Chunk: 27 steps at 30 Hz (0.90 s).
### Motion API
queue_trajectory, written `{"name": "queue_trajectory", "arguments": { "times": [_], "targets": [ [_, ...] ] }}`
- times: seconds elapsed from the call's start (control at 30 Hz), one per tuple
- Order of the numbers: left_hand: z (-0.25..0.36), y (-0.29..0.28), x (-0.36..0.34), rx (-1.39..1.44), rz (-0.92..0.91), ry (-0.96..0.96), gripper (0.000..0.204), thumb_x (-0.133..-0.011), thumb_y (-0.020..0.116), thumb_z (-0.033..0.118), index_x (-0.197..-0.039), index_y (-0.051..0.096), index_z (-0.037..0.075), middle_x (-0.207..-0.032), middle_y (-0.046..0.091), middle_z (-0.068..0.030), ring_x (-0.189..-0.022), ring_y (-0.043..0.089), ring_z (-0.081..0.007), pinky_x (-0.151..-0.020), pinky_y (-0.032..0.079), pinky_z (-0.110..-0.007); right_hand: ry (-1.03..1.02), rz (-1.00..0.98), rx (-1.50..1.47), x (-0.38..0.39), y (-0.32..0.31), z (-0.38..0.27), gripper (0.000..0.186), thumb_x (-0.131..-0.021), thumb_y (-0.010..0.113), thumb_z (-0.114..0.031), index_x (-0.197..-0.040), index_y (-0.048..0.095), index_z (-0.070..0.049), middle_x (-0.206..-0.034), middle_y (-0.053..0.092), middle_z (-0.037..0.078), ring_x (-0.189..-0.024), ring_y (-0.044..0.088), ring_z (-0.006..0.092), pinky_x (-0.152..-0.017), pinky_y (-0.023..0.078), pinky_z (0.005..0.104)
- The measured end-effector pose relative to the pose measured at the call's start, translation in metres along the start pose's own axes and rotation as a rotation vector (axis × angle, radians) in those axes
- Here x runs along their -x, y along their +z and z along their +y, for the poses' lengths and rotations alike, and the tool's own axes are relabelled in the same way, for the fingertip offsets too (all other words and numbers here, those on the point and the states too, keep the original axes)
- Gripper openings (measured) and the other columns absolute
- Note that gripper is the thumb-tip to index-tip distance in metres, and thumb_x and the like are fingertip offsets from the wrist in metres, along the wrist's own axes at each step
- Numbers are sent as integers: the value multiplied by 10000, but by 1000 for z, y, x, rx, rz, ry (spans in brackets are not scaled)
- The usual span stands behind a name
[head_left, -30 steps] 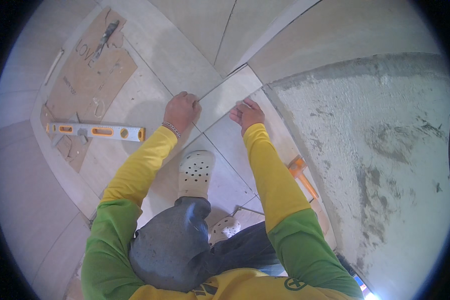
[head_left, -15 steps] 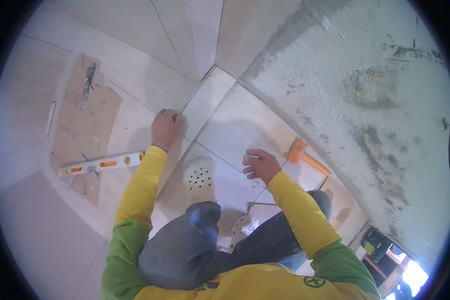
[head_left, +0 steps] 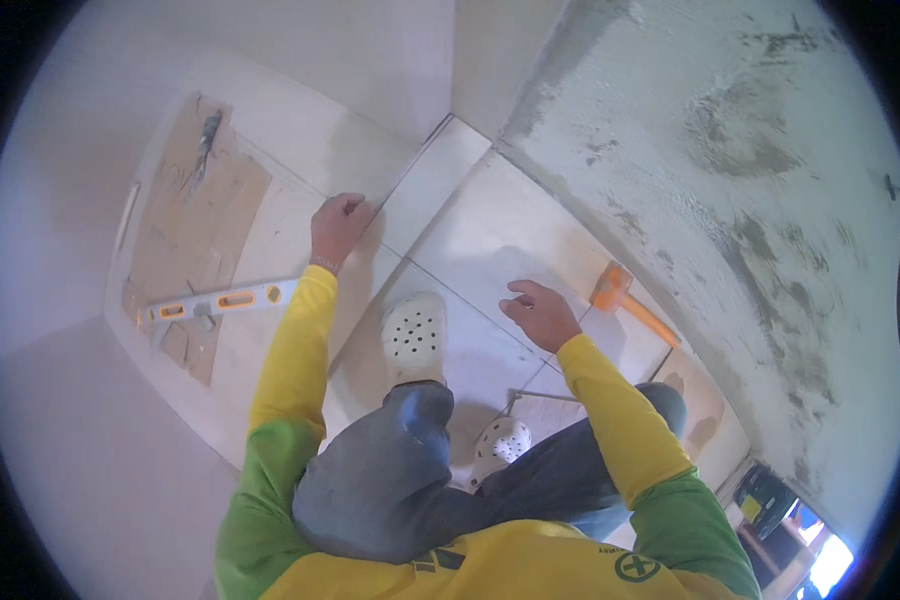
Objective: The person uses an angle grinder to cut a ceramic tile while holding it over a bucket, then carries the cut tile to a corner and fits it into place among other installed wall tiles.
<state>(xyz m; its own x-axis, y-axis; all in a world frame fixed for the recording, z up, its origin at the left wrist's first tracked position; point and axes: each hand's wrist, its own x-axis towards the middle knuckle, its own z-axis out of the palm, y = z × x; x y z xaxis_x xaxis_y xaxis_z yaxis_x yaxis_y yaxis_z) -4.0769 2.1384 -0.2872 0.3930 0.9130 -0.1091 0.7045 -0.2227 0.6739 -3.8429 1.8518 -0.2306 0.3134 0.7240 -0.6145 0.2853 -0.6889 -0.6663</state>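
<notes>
along the rough wall (head_left: 740,150) the edge of our pale tiles (head_left: 490,215) is slanting, with room spreading beyond our right hand (head_left: 542,312), which is hanging loosely half-curled, holding nothing. an orange mallet (head_left: 638,307) is lying right of it, a spirit level (head_left: 195,306) near our left sleeve (head_left: 295,360). our left hand (head_left: 338,232) is curling just left of the narrow tile (head_left: 437,185); its grip is escaping our view.

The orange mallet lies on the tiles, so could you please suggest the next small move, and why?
Perhaps ease the right grip toward the orange mallet: that grip seems empty and is nearer to it than the left grip.
</notes>
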Motion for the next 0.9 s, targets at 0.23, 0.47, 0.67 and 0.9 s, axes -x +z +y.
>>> {"name": "queue_trajectory", "arguments": {
  "times": [0.23,0.47,0.67,0.9],
  "targets": [
    [-7,-20,1,65,-86,-130,316,-839,712,311,-1007,737,45,-920,735,-122,-842,703,-194,-768,539,-314,51,-13,82,-2,2,15,514,-870,684,-379,-1244,626,-31,-1051,702,219,-1008,676,321,-911,513,400],
    [-3,-6,6,-22,-130,4,347,-784,708,382,-936,743,72,-907,696,-130,-856,668,-279,-781,528,-380,42,-37,139,-3,0,27,526,-870,676,-388,-1258,619,-37,-1068,700,219,-1017,672,328,-918,509,399],
    [8,17,-9,-189,-79,120,309,-811,666,353,-896,734,64,-873,663,-151,-835,635,-332,-763,516,-424,116,-40,134,-8,-2,44,523,-870,674,-393,-1256,621,-44,-1066,705,215,-1018,674,331,-911,513,402],
    [8,26,-17,-120,-27,116,260,-807,620,308,-832,733,75,-870,666,-170,-859,637,-352,-800,522,-444,90,-33,140,-11,-1,59,545,-865,673,-418,-1263,620,-51,-1054,707,212,-999,678,330,-903,515,407]
  ]
}}
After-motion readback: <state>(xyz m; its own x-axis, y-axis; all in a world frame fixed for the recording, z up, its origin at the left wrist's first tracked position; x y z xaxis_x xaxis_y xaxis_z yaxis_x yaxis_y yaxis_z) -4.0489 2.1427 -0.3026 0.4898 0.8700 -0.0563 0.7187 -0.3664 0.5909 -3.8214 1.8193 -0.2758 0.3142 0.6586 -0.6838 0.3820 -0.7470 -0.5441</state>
